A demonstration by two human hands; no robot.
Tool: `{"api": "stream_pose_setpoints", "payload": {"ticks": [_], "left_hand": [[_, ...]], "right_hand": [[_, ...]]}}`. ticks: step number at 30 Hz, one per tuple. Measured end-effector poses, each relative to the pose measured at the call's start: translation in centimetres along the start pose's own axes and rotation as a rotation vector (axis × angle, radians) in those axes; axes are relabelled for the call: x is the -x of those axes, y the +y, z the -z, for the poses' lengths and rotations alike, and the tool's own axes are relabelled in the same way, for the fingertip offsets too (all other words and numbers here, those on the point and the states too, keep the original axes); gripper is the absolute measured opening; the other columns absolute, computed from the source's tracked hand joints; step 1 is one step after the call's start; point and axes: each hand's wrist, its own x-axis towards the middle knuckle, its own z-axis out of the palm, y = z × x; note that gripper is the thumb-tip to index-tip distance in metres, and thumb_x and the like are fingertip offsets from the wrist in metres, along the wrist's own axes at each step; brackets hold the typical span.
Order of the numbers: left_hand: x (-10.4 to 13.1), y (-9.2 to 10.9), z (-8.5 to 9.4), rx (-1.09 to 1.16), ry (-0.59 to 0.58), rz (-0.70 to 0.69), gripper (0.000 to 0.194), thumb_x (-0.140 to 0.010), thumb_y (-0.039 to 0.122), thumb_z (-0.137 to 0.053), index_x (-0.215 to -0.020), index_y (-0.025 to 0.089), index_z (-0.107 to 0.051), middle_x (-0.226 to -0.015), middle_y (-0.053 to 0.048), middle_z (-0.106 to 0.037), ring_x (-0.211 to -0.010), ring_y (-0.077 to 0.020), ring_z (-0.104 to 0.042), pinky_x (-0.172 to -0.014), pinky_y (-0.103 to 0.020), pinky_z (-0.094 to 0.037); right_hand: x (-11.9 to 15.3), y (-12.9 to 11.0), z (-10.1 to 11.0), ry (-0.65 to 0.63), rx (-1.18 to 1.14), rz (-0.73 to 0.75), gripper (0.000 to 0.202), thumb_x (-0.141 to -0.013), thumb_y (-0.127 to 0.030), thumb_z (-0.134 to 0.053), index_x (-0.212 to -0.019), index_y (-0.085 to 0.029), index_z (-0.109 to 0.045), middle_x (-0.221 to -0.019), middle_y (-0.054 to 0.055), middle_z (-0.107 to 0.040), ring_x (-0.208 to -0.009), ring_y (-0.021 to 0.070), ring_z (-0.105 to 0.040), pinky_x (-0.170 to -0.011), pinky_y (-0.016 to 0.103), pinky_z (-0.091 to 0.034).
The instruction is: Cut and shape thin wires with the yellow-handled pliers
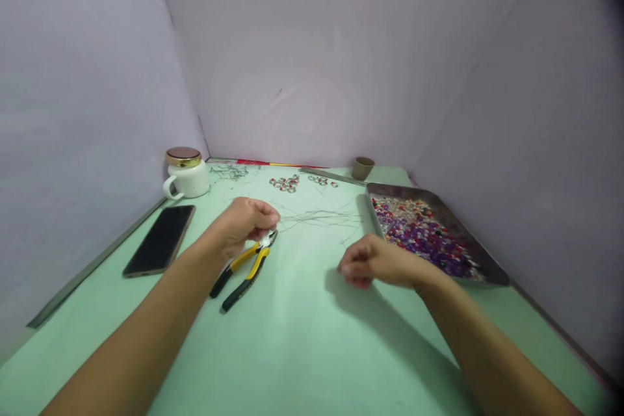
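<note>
My left hand (248, 224) is closed in a pinch just above the jaws of the pliers (254, 266). These have yellow and black handles and lie spread on the table. Thin wires (319, 215) stretch rightward from near my left fingertips; whether the pinch holds one is unclear. My right hand (368, 262) is closed too, fingertips together, low over the table just left of the bead tray. Anything between its fingers is hidden or too small to see. Beyond the wires lie small rings with red beads (286, 183) and a few more beaded pieces (322, 181).
A metal tray (446, 205) of purple, red and clear beads (429, 240) stands at the right. A phone (160, 240) and a lidded white mug (190, 179) are on the left. Farther back are tangled wire bits (234, 171), straight rods (334, 175) and a brown cup (363, 169).
</note>
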Motion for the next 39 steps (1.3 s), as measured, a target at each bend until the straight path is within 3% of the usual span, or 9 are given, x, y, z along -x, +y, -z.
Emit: {"api": "stream_pose_setpoints", "payload": {"ticks": [2, 5, 11, 14, 22, 27, 30, 34, 39], "left_hand": [[0.3, -0.7, -1.4, -0.006, -0.189, 0.084, 0.001, -0.048, 0.011, -0.055, -0.048, 0.011, -0.055, -0.042, 0.003, -0.048, -0.038, -0.0043, -0.035, -0.038, -0.018, -0.024], [0.4, -2.9, -4.1, -0.036, -0.352, 0.176, 0.004, -0.048, 0.01, -0.053, -0.05, 0.011, -0.056, -0.043, 0.001, -0.051, -0.036, -0.0057, -0.037, -0.036, -0.019, -0.027], [0.1, -6.4, -6.6, -0.075, -0.367, 0.13, 0.005, -0.052, 0.014, -0.054, -0.055, 0.012, -0.057, -0.041, 0.003, -0.047, -0.036, -0.0056, -0.039, -0.037, -0.018, -0.028], [0.2, -6.8, -6.8, -0.052, -0.369, 0.084, 0.004, -0.056, 0.017, -0.053, -0.057, 0.013, -0.055, -0.041, 0.005, -0.045, -0.036, -0.0051, -0.037, -0.037, -0.018, -0.028], [1.1, -7.9, -7.2, -0.054, -0.267, -0.016, 0.007, -0.064, 0.02, -0.05, -0.059, 0.015, -0.051, -0.04, 0.007, -0.04, -0.036, -0.0051, -0.033, -0.036, -0.018, -0.025], [1.3, -8.3, -7.7, -0.09, -0.145, -0.074, 0.01, -0.07, 0.021, -0.048, -0.064, 0.015, -0.053, -0.042, 0.007, -0.041, -0.038, -0.0049, -0.033, -0.04, -0.018, -0.026], [1.2, -7.9, -7.8, -0.118, -0.112, -0.124, 0.009, -0.07, 0.018, -0.049, -0.064, 0.014, -0.056, -0.051, 0.003, -0.051, -0.048, -0.0076, -0.043, -0.047, -0.019, -0.033], [1.2, -7.9, -7.8, -0.134, -0.148, -0.203, 0.013, -0.071, 0.015, -0.047, -0.069, 0.014, -0.059, -0.063, -0.001, -0.059, -0.063, -0.0117, -0.053, -0.059, -0.021, -0.04], [0.9, -9.1, -7.8, -0.111, -0.181, -0.143, 0.02, -0.073, 0.015, -0.045, -0.091, 0.015, -0.055, -0.06, 0.002, -0.055, -0.051, -0.0083, -0.049, -0.047, -0.019, -0.037]], "right_hand": [[0.2, -0.6, 1.0, 0.192, -0.099, 0.035, 0.019, -0.064, -0.031, -0.064, -0.07, -0.013, -0.065, -0.059, 0.002, -0.062, -0.051, 0.0095, -0.056, -0.051, 0.021, -0.048], [0.5, -1.1, 2.1, 0.327, -0.136, 0.038, 0.024, -0.063, -0.034, -0.065, -0.073, -0.012, -0.063, -0.063, 0.004, -0.062, -0.057, 0.0123, -0.058, -0.056, 0.024, -0.049], [2.1, -1.0, 4.3, 0.517, 0.188, -0.017, 0.015, -0.064, -0.029, -0.062, -0.07, -0.015, -0.061, -0.053, 0.0, -0.056, -0.047, 0.0116, -0.052, -0.044, 0.022, -0.043], [1.9, -0.9, 3.3, 0.48, 0.272, 0.001, 0.015, -0.067, -0.029, -0.057, -0.069, -0.015, -0.062, -0.052, 0.0, -0.056, -0.044, 0.0109, -0.049, -0.041, 0.021, -0.038], [-1.4, 1.3, -3.9, 0.196, 0.095, 0.112, 0.013, -0.071, -0.021, -0.048, -0.066, -0.014, -0.059, -0.05, -0.002, -0.051, -0.041, 0.0075, -0.043, -0.039, 0.018, -0.034], [-1.4, 2.3, -4.2, 0.118, -0.171, 0.014, 0.017, -0.071, -0.029, -0.051, -0.068, -0.013, -0.056, -0.053, -0.002, -0.051, -0.042, 0.0073, -0.043, -0.035, 0.017, -0.034], [-1.8, 2.7, -4.4, 0.157, -0.236, -0.011, 0.025, -0.069, -0.037, -0.054, -0.062, -0.013, -0.053, -0.051, -0.001, -0.051, -0.042, 0.0073, -0.044, -0.034, 0.016, -0.033], [-2.3, 3.1, -4.8, 0.23, -0.321, -0.022, 0.029, -0.065, -0.041, -0.058, -0.061, -0.013, -0.052, -0.05, -0.001, -0.052, -0.04, 0.0074, -0.044, -0.033, 0.016, -0.03], [-2.2, 2.9, -5.0, 0.277, -0.308, -0.005, 0.028, -0.066, -0.04, -0.058, -0.061, -0.012, -0.055, -0.044, -0.004, -0.047, -0.035, 0.0044, -0.033, -0.032, 0.016, -0.023]]}}
